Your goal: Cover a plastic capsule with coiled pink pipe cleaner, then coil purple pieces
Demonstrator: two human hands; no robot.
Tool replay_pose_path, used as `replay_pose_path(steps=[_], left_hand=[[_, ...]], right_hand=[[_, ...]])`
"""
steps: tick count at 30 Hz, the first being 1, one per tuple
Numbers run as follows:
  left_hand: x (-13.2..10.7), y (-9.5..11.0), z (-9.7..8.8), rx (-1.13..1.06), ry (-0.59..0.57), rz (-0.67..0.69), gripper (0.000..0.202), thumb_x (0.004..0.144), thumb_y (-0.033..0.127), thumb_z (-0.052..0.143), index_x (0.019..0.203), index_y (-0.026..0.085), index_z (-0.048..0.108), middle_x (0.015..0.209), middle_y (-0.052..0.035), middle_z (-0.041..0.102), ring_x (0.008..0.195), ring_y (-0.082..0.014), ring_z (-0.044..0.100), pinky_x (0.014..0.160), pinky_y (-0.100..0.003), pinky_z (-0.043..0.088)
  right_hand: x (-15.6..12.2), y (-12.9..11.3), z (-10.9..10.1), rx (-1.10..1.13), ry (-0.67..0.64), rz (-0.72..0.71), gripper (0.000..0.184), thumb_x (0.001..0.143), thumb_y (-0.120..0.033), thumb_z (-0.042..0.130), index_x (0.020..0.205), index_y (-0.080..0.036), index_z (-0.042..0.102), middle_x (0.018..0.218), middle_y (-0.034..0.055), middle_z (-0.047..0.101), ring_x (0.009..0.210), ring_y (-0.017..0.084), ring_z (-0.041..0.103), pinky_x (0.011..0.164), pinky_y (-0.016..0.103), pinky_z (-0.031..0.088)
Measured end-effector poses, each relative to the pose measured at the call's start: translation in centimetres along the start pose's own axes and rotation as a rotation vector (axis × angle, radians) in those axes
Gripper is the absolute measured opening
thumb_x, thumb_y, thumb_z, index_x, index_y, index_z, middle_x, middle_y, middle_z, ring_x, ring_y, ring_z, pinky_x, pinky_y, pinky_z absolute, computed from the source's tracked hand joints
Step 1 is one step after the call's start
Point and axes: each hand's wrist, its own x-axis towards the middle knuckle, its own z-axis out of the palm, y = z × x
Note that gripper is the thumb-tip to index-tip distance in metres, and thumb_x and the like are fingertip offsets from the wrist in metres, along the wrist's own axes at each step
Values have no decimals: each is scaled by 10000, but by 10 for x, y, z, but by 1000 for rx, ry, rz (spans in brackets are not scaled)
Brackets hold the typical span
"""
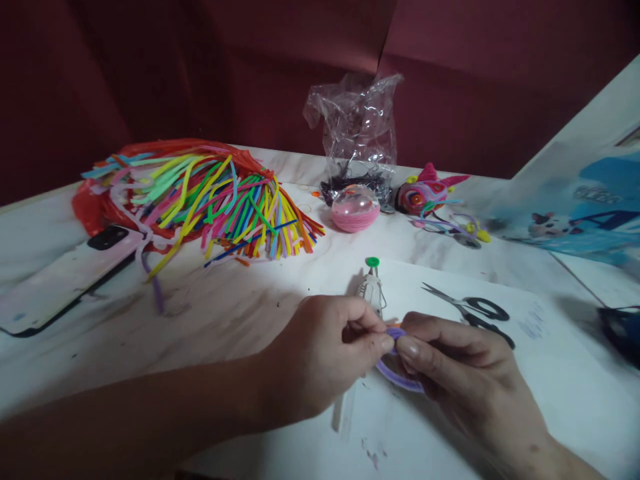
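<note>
Between my two hands a purple pipe cleaner (400,379) is bent into a curve, its coiled end pinched at the fingertips. My left hand (340,347) closes thumb and forefinger on that end. My right hand (460,373) grips the same pipe cleaner from the other side, with its tail curving below the fingers. Just behind my left hand lies a white hot glue gun (370,291), partly covered by the hand. Dark-handled scissors (473,312) rest open on the white paper to the right, beyond my right hand.
A red bag (240,157) spills many coloured pipe cleaners (240,207) at the back left, beside a phone (65,283). Behind the hands stand a pink-wrapped clear ball (355,210), a clear plastic bag (360,127) and a colourful craft figure (425,192). A blue package (590,207) stands at right.
</note>
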Motion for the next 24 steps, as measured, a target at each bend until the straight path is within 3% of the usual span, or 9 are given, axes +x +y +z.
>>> replay_pose_path(steps=[4, 7, 9, 11, 15, 24], left_hand=[[1, 4, -8, 219, -75, 23, 139, 734, 180, 506, 608, 148, 556, 517, 67, 471, 507, -48, 415, 455, -153, 303], [1, 7, -13, 395, -232, 13, 149, 712, 148, 479, 598, 147, 575, 523, 52, 496, 513, -60, 436, 449, -167, 292], [0, 8, -14, 470, -343, 35, 163, 714, 131, 472, 610, 145, 597, 545, 39, 525, 527, -71, 461, 469, -180, 309], [0, 8, -14, 496, -416, 74, 169, 725, 115, 477, 629, 138, 615, 579, 24, 559, 553, -79, 491, 514, -190, 342], [1, 10, -15, 412, -356, 84, 139, 741, 126, 517, 698, 135, 649, 670, 8, 613, 636, -85, 545, 582, -179, 379], [-1, 12, -16, 81, -235, -53, 131, 769, 244, 542, 709, 147, 608, 559, 45, 546, 506, -53, 485, 462, -142, 350]], right_hand=[[7, -6, -2, -145, -102, 96, 317, 776, -424, 639, 624, -148, 600, 506, -21, 464, 458, 75, 363, 412, 196, 267], [9, -12, -5, -337, -323, 130, 311, 807, -425, 596, 694, -135, 599, 618, 7, 516, 550, 99, 410, 476, 208, 326], [8, -16, -7, -434, -500, 104, 288, 864, -381, 529, 751, -131, 617, 687, 25, 551, 619, 115, 448, 541, 218, 366], [6, -18, -7, -468, -598, 64, 293, 896, -347, 482, 759, -130, 623, 689, 23, 553, 623, 113, 447, 553, 215, 371], [4, -20, -5, -420, -458, -28, 330, 896, -344, 481, 654, -134, 560, 632, 9, 497, 578, 105, 402, 514, 217, 345], [2, -16, -3, -246, -170, -128, 285, 837, -292, 583, 591, -148, 583, 536, -15, 450, 507, 89, 375, 445, 202, 298]])
